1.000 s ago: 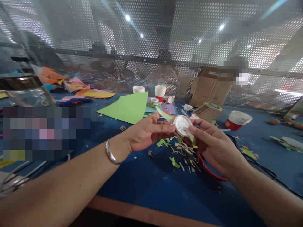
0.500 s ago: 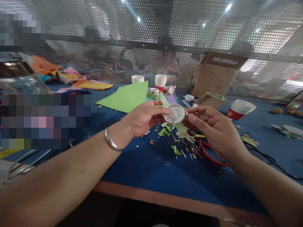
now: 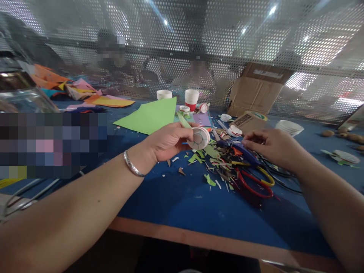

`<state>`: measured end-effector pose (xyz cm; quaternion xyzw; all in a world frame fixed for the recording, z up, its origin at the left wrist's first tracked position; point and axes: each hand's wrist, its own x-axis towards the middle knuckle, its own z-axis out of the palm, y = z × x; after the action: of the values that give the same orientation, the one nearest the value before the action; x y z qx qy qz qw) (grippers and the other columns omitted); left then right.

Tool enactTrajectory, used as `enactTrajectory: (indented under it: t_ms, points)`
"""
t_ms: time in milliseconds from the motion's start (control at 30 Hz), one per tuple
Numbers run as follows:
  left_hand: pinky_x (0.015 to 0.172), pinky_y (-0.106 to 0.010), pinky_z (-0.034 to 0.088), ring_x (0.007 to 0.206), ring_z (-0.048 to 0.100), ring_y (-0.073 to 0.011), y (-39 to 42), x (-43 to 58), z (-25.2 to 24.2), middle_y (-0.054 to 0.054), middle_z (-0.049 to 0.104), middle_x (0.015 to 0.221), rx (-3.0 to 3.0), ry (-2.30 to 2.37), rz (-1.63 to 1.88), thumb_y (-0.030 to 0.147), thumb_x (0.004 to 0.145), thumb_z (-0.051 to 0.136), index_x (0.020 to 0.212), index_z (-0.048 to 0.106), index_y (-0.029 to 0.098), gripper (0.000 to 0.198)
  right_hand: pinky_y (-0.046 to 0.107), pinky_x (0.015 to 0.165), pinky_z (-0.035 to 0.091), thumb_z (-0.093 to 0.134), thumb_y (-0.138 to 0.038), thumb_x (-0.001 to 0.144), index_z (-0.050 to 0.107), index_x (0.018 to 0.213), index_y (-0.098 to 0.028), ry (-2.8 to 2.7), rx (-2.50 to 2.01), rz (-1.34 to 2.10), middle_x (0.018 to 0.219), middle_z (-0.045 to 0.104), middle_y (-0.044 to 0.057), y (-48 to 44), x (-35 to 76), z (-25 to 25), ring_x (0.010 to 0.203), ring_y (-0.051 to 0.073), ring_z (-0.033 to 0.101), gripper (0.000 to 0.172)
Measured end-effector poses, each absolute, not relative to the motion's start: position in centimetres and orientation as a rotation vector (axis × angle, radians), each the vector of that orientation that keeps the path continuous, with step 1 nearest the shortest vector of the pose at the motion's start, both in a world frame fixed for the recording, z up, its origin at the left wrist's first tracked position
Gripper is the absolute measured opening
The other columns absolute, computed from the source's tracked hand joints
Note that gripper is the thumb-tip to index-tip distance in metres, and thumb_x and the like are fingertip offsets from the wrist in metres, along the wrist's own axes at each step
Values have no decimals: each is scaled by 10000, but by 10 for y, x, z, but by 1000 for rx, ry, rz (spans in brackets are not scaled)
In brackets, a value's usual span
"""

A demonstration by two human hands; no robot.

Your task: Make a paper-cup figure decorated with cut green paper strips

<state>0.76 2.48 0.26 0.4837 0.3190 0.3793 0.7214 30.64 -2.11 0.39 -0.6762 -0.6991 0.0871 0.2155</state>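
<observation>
A mesh wall (image 3: 176,30) spans the back, behind a blue table (image 3: 159,193) whose reddish-brown front edge (image 3: 170,235) runs across the near side. A cardboard box (image 3: 258,89) leans at the far edge, right of centre. The green paper (image 3: 148,113) lies beyond the left hand (image 3: 170,142), its pointed corner aimed left. The right hand (image 3: 273,148) has its fingers bent beside the glue gun (image 3: 247,153); I cannot tell whether they grip it. A cup stack (image 3: 290,127) stands just behind that hand, limiting its room there. Near it, the red scissors (image 3: 256,195) lie with their handles toward the front edge. The left hand pinches the cup bottom (image 3: 199,137) between thumb and fingers, above the table, its line-marked face showing. Paper scraps (image 3: 210,180) lie loose below and right of it. A stretch of blue tabletop separates these scraps from the front edge, leaving room under the left forearm.
</observation>
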Motion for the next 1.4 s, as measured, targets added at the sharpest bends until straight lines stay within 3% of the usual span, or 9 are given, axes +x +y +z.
enactTrajectory:
  t_ms: [367,533,767,933,1067,1200,1400]
  points:
    - [628,-283,440,626,598,-117,25,5,0,14,644,713,1026,678,841,56,701,651,898,650,161,223,331,597,412,815,-621,654,689,713,-214,-1947,-1955,661,688,706,45,-7,322,-8,650,203,599,430]
    - [601,-281,428,588,592,-121,23,5,0,23,644,688,976,705,830,45,689,636,970,622,176,310,273,495,409,820,-596,671,714,797,-214,-1716,-1920,965,677,677,9,-7,322,-12,610,163,573,415]
    - [652,-280,433,661,595,-121,24,3,0,15,681,762,994,707,855,49,643,701,1019,601,180,411,254,509,507,856,-470,712,704,825,-200,-1304,-1684,1323,736,671,12,-17,316,-1,567,123,574,330]
    - [706,-311,456,723,659,-160,23,0,1,-4,728,817,1060,668,864,81,632,719,1104,562,197,510,225,404,388,775,-512,802,659,782,-213,-1096,-1468,1416,620,547,6,-23,318,11,521,122,472,322]
    - [729,-319,469,751,678,-176,21,0,3,-15,738,848,1068,629,832,108,629,747,1170,542,197,585,236,465,423,781,-546,779,638,728,-193,-1036,-1313,1515,658,461,-3,-27,313,15,551,107,390,384]
    - [722,-284,453,753,642,-140,18,1,4,11,700,859,1025,646,803,99,668,731,1179,553,203,551,245,488,404,790,-504,780,608,747,-203,-1030,-1205,1557,670,417,-15,-31,303,15,566,111,343,353]
    - [672,-260,432,699,582,-116,18,2,7,7,668,813,930,610,857,97,655,718,1116,598,183,484,252,528,390,786,-474,805,581,722,-194,-1059,-1151,1617,638,441,-3,-35,300,11,588,119,369,357]
